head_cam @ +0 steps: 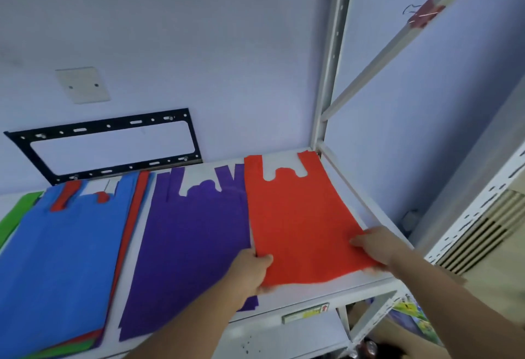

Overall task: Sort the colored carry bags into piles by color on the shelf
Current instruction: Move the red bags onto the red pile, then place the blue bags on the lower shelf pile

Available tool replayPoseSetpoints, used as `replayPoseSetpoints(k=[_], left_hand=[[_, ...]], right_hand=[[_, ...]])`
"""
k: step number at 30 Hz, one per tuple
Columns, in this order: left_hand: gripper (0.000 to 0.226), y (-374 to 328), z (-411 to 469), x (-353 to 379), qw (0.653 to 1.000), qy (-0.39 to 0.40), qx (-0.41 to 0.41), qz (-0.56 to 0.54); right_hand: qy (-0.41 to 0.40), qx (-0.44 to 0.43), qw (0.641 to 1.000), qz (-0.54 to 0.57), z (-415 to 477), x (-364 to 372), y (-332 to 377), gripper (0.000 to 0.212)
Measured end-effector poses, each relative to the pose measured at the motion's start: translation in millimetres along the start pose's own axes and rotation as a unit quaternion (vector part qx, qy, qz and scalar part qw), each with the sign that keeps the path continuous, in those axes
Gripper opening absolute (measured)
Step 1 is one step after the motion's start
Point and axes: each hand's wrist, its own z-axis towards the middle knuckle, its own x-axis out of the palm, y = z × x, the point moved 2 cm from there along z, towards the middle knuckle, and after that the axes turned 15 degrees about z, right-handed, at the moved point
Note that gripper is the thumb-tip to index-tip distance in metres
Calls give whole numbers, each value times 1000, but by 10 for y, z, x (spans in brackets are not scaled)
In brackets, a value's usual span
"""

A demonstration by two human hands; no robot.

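Observation:
A red carry bag (298,216) lies flat at the right end of the white shelf (312,292). My left hand (250,270) grips its near left corner, thumb on top. My right hand (375,245) holds its near right edge. To the left lies a purple bag pile (193,239). Further left is a mixed stack with a blue bag (65,259) on top, red and green bags showing under its edges. A green bag (17,214) sticks out at the far left.
A white metal upright (332,55) stands at the shelf's back right corner. A black wall bracket (108,143) hangs behind the shelf. A lower shelf (284,338) and a louvred unit (483,233) lie to the right.

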Motion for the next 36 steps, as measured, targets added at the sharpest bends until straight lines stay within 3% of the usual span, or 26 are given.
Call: replayPoseSetpoints(k=[4, 7, 9, 14, 16, 20, 22, 25, 28, 32, 36], left_hand=[[18, -72, -98, -36, 999, 2, 15, 41], [39, -178, -248, -327, 977, -21, 30, 210], [42, -197, -333, -678, 959, -74, 44, 271], [41, 34, -576, -1640, 942, -174, 47, 284], [39, 301, -706, -2095, 942, -199, 43, 266], [36, 975, -969, -2976, 927, -263, 14, 266], [29, 1285, -1093, -3401, 909, -308, 2, 282], [23, 1752, -1206, -3985, 898, -342, -10, 277], [43, 2147, -1200, -4418, 900, -339, -13, 275], [20, 2385, -1120, -4553, 943, -250, 15, 220], [26, 2427, -964, -4579, 950, -243, 43, 191]], right_hand=[[-46, -68, 980, -184, 7, 40, 54, 29], [-123, -155, 922, -332, -126, 120, 388, 31], [-135, -214, 912, -324, -196, 331, 679, 36], [30, -322, 923, -210, -509, 1370, 1191, 23], [116, -336, 914, -193, -754, 1932, 1296, 33], [246, -284, 921, -101, -1122, 2975, 1290, 35], [273, -254, 925, -72, -1292, 3422, 1287, 32], [254, -250, 932, -61, -1556, 3984, 1291, 31], [219, -244, 941, -82, -1777, 4379, 1247, 28], [146, -222, 959, -95, -1993, 4541, 1201, 30], [100, -189, 973, -88, -2115, 4478, 1174, 40]])
